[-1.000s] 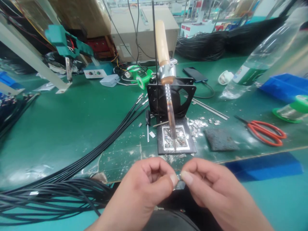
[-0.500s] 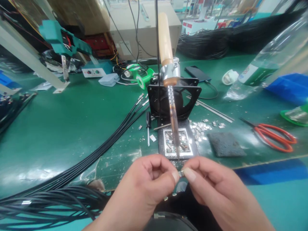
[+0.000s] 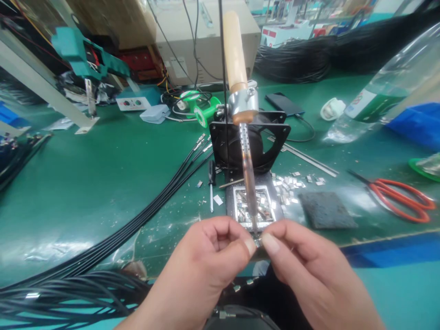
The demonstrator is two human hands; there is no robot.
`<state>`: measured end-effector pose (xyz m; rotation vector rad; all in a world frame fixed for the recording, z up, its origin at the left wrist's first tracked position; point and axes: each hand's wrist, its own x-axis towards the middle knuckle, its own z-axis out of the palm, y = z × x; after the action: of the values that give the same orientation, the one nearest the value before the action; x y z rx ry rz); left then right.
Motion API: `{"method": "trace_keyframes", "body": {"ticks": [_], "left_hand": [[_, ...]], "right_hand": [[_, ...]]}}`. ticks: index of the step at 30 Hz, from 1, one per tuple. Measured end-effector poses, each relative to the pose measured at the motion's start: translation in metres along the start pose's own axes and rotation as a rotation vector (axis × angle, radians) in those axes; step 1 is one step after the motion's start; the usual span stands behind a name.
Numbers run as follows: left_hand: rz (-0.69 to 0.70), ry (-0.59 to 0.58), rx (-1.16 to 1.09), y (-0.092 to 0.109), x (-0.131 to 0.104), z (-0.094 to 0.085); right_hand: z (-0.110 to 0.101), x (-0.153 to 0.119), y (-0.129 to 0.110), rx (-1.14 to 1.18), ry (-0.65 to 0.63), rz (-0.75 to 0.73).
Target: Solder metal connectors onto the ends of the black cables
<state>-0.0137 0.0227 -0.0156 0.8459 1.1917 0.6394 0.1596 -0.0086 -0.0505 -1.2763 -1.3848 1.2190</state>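
- Table (image 3: 103,174), green: fills most of my view.
- Box (image 3: 206,50): beyond the table's middle, at the far edge; wires hang across it.
- Bottle (image 3: 374,101), clear: far right corner, tilted in view, top cut off.
- Cables (image 3: 163,190), black: run from the table's middle to its near left corner.
- Left hand (image 3: 213,256) and right hand (image 3: 305,266): thumbs and forefingers pinched on one piece, over the near edge.
- Iron (image 3: 244,142), wooden-handled: points down in front of the fan (image 3: 232,146), hiding part of it and crossing the tray.
- Blue bin (image 3: 417,121): right edge, cut off; contents unreadable.
- Scissors (image 3: 400,197), orange-handled: near right corner.
- Pad (image 3: 326,210), grey: near edge, between tray and scissors.
- Tray (image 3: 235,204), white-rimmed: near edge, beyond my fingertips; holds small metal bits, partly behind the iron.
- Screwdriver (image 3: 211,183): left of the tray.
- Piece (image 3: 258,243), small, metallic: between my fingertips, mostly covered, by the iron's tip; whether they touch, I cannot tell.
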Motion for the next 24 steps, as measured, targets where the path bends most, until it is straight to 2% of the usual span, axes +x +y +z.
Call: {"method": "trace_keyframes", "body": {"ticks": [4,8,14,19,24], "left_hand": [[0.0,0.003,0.002,0.005,0.003,0.003],[-0.018,0.0,-0.024,0.0,0.001,0.002],[-0.004,-0.012,-0.076,-0.004,-0.001,0.001],[-0.001,-0.013,-0.092,-0.002,0.0,0.002],[-0.012,-0.009,-0.095,-0.002,0.0,0.002]], "right_hand": [[0.005,-0.002,-0.012,-0.007,0.068,0.13],[0.006,-0.001,-0.016,0.03,0.084,0.173],[0.003,0.005,-0.012,0.024,0.027,0.082],[0.005,0.005,-0.01,0.068,0.083,0.11],[0.004,0.006,-0.007,0.068,0.05,0.039]]}}
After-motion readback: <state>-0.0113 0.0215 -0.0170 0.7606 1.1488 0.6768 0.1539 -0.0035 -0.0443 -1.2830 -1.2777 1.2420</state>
